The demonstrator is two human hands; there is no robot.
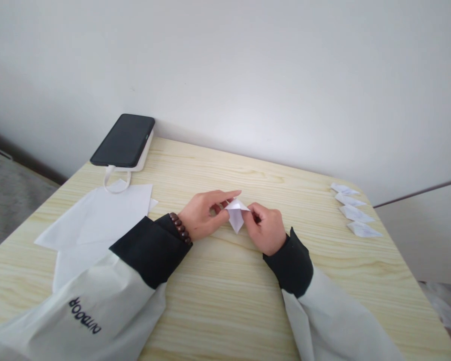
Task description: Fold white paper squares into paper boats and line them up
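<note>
Between my two hands, over the middle of the table, is a small piece of folded white paper [236,216] with a pointed lower end and flaps spread to both sides. My left hand [206,213] pinches its left flap between thumb and fingers, the index finger stretched out along the top. On the other side, the thumb and curled fingers of my right hand [265,225] grip the right flap. A brown bead bracelet [181,228] circles my left wrist.
Several folded white paper pieces [355,213] lie in a column at the table's right edge. Loose white paper sheets [105,215] spread at left, partly under my left sleeve. Behind them a black phone [124,140] rests on a white block with a white cable loop [117,190]. A wall [248,75] borders the table [218,301].
</note>
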